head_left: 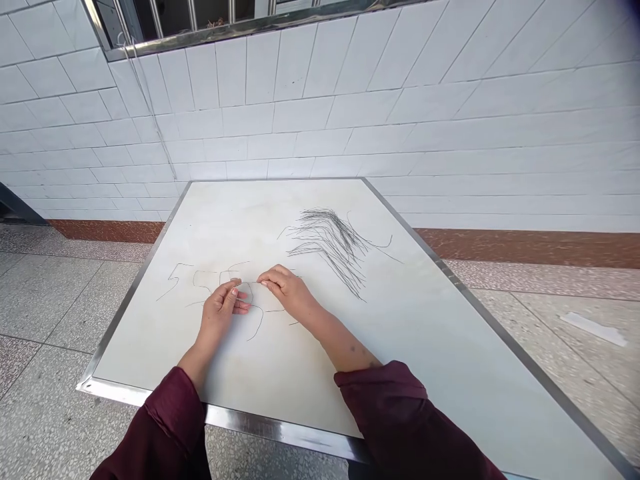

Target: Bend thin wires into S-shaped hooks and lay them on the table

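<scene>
My left hand (223,303) pinches one end of a thin dark wire (250,283) between thumb and forefinger, its other fingers half curled. A short way to the right, my right hand (287,290) grips the same wire with its fingertips, fingers pressed together. The wire's full course is partly hidden by the hands. Around them on the white tabletop (280,387) lie several thin wires bent into angular hooks, among them a bent wire (173,279) at the left. Beyond my right hand is a loose pile of thin dark wires (330,240), many with a bend in the middle.
A metal edge (280,430) frames the table. Behind it rises a white tiled wall (300,127) with a barred window (200,20) and a hanging cord (153,113). A white strip (593,329) lies on the speckled floor at the right.
</scene>
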`<action>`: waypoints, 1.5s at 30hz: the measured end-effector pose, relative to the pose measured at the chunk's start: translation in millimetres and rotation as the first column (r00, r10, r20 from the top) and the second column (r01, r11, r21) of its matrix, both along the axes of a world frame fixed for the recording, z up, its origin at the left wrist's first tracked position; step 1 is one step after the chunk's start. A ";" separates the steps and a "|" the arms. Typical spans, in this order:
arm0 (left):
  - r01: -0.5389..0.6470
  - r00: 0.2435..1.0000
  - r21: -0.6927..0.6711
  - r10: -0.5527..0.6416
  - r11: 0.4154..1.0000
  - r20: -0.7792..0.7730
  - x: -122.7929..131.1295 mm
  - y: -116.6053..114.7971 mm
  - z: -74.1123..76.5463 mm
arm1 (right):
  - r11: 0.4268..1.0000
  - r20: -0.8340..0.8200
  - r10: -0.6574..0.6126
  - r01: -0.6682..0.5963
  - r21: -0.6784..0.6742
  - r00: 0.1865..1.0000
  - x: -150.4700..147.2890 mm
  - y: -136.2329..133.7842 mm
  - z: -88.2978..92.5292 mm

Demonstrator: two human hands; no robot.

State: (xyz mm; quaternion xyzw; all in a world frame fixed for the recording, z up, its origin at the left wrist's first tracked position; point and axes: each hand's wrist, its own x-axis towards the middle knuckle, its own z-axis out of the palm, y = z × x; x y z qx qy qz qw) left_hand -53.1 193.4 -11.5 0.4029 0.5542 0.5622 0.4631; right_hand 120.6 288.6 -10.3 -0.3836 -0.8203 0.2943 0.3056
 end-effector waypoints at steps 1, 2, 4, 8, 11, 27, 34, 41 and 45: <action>0.004 1.000 0.006 -0.004 1.000 0.010 0.0 0.0 -0.3 | 0.999 0.015 -0.023 0.022 0.023 1.000 1.2 1.8 -0.6; 0.008 1.000 0.010 -0.008 1.000 0.019 0.2 0.0 -0.8 | 0.998 0.031 -0.044 0.043 0.049 0.999 2.1 3.4 -1.3; 0.017 0.999 0.012 -0.018 1.000 0.040 0.7 0.1 -1.8 | 0.994 0.059 -0.075 0.069 0.090 0.995 2.5 5.0 -2.6; 0.016 0.996 -0.002 -0.016 1.000 0.084 1.5 0.9 -2.4 | 0.994 0.042 -0.069 0.065 0.087 0.997 -1.3 1.8 -3.7; 0.000 1.000 -0.001 0.000 1.000 0.029 1.0 0.7 -4.0 | 0.992 0.021 -0.081 0.079 0.095 0.996 -2.9 1.2 -2.4; 0.183 0.437 0.244 0.144 0.952 -0.888 -9.6 2.9 -30.5 | 0.945 0.184 -0.250 0.199 0.260 0.950 -12.5 49.7 -12.9; 0.086 0.354 0.247 0.203 0.965 -0.913 -15.2 2.0 -34.9 | 0.944 0.132 -0.263 0.227 0.241 0.956 -17.0 46.3 -10.1; 0.003 0.292 0.306 0.292 0.952 -0.911 -21.9 -0.3 -28.8 | 0.861 -0.079 -0.450 0.456 0.225 0.889 37.1 10.7 0.9; -0.014 0.191 0.263 0.261 0.965 -0.946 -22.1 0.5 -31.0 | 0.850 0.065 -0.509 0.489 0.199 0.858 47.7 -12.7 -30.9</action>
